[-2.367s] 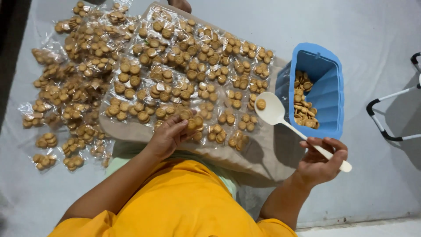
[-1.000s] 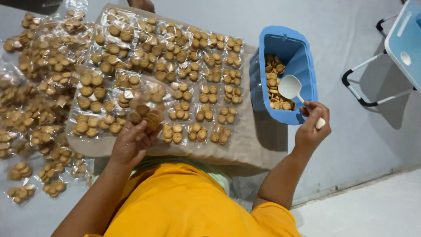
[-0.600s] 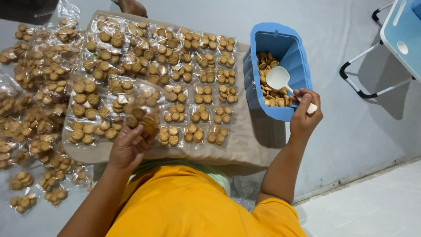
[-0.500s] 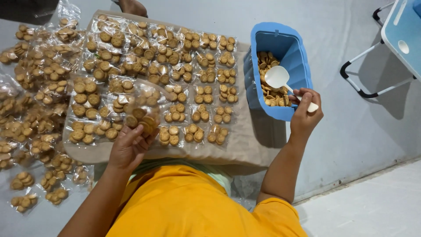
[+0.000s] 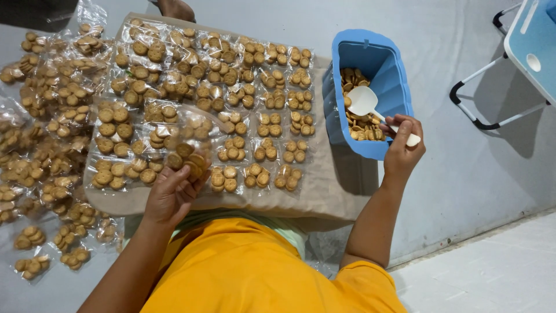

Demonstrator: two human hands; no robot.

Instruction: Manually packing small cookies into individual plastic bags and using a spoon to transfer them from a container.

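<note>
Rows of clear packets of round biscuits [image 5: 231,87] crowd the brown cloth [image 5: 324,191], where the left hand [image 5: 171,194] pinches one open biscuit packet [image 5: 188,145], while the right hand [image 5: 402,148], fingers clamped on a white scoop [image 5: 370,107], dips it into the blue tub [image 5: 399,75].

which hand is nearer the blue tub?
Right. The right hand sits at the blue tub rim, holding the white spoon inside it; the left hand is across the board, holding a biscuit bag.
</note>
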